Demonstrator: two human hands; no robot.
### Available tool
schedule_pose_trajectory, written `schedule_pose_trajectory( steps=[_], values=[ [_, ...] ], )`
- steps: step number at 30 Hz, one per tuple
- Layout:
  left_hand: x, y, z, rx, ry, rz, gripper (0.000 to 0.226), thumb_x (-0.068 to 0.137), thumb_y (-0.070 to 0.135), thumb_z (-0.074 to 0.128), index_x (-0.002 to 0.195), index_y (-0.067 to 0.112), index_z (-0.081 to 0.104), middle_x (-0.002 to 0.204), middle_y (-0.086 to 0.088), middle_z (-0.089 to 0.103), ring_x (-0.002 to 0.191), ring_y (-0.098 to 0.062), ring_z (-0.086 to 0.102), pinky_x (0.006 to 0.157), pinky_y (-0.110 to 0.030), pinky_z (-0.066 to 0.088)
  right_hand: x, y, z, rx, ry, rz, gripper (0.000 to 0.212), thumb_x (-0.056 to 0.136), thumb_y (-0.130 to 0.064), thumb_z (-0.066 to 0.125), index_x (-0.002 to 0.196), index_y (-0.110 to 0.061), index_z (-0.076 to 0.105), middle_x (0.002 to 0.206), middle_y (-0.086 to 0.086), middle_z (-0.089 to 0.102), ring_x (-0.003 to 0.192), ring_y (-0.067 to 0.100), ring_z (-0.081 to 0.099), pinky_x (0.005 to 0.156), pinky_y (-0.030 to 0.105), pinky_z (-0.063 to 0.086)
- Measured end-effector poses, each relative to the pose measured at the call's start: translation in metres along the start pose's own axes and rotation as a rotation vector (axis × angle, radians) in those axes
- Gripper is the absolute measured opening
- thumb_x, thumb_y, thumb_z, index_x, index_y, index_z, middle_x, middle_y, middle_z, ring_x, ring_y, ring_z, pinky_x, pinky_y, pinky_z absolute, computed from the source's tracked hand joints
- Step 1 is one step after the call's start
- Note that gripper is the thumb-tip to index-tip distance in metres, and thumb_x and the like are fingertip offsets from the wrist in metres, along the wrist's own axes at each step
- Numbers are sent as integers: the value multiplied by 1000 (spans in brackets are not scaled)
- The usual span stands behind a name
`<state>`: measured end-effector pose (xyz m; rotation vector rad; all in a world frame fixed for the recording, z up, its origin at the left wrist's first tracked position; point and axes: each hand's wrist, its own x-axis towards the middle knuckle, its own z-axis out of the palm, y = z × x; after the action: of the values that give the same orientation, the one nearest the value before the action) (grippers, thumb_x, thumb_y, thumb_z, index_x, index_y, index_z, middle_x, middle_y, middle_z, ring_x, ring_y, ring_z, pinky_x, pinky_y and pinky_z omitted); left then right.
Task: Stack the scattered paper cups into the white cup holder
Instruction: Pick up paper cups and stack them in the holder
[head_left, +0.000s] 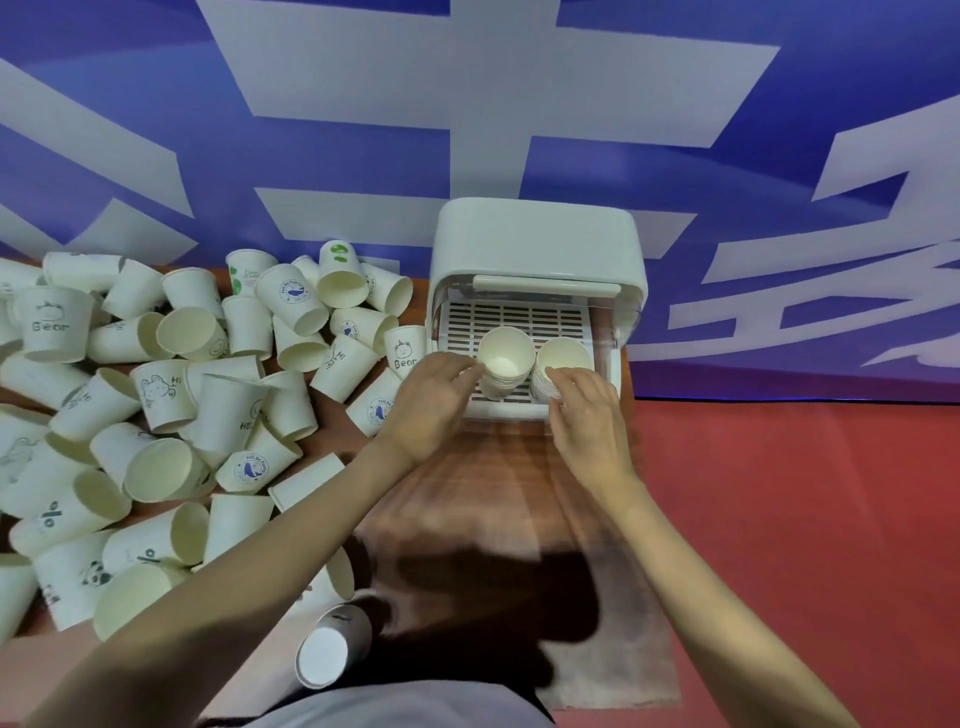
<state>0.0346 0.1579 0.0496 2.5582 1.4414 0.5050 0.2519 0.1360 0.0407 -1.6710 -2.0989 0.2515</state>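
Note:
The white cup holder (537, 239) stands at the table's far edge with its front open over a slatted tray (519, 314). Two stacks of paper cups stand upright side by side on the tray. My left hand (428, 402) reaches in from the left, and its fingertips hold the left cup stack (506, 353) at the rim and side. My right hand (589, 415) curls round the near side of the right cup stack (566, 356), hiding its lower part. Scattered paper cups (171, 395) lie in a heap to the left.
The heap of loose cups covers the left half of the wooden table (498, 467). One cup (332, 647) lies on its side at the near edge by my body. A blue and white banner rises behind the holder. Red floor (805, 519) lies beyond the table's right edge.

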Motion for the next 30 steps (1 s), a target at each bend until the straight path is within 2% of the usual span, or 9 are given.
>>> schedule_pose_trajectory(
  steps=[4,8,10,14,17,21,23,26,30],
  values=[
    [-61,-17,-24,-133,-12,-141,37,86,26,46,112,5,65,104,-11,67,91,-30,61,78,-35,50,-26,-39,4,96,-65,12,32,91,-17,53,122,-10,58,115,6,60,110,24,52,100,39,39],
    [-132,-34,-38,-178,-51,-284,35,85,27,47,114,14,64,105,-3,65,94,-20,57,79,-27,45,-59,-81,25,172,-265,-31,41,87,-31,41,118,-12,61,112,4,61,108,24,55,99,36,36],
    [-165,-38,-44,-190,-60,-347,35,87,32,45,109,14,66,102,-2,67,92,-18,57,76,-24,43,-73,-102,35,224,-354,-69,40,87,-31,44,117,-12,61,109,3,61,105,22,55,97,37,40],
    [-220,-44,-45,-240,-161,-439,39,87,37,45,112,14,65,105,-1,68,97,-22,62,79,-29,49,-95,-138,45,270,-531,-235,37,86,-21,60,122,-12,57,113,5,60,106,23,52,97,36,42],
    [-247,-44,-36,-299,-249,-405,35,89,24,59,123,17,60,116,0,63,106,-19,59,85,-26,46,-109,-161,51,265,-646,-353,41,87,-26,62,125,-14,54,115,3,57,109,21,49,99,33,40],
    [-259,-41,-24,-396,-318,-394,50,88,12,62,136,21,49,135,-1,48,121,-17,49,101,-32,42,-124,-178,60,215,-735,-468,51,83,-34,67,127,-13,52,117,4,53,111,22,47,100,37,40],
    [-257,-40,-19,-403,-330,-383,54,87,9,63,137,23,47,135,-5,46,122,-20,48,101,-33,42,-131,-182,64,197,-748,-490,54,79,-38,70,125,-14,53,116,5,52,110,23,47,99,38,39],
    [-249,-40,-14,-386,-380,-371,57,84,7,65,136,22,48,134,-8,46,124,-21,45,103,-26,35,-139,-187,70,163,-726,-502,58,75,-44,73,120,-13,56,110,6,52,104,24,49,93,40,43],
    [-242,-41,-8,-384,-411,-387,51,83,6,64,132,17,53,132,-9,47,125,-21,44,103,-22,29,-146,-191,78,90,-692,-544,53,69,-37,77,113,-13,59,107,8,52,98,25,50,83,38,44]
  ],
)
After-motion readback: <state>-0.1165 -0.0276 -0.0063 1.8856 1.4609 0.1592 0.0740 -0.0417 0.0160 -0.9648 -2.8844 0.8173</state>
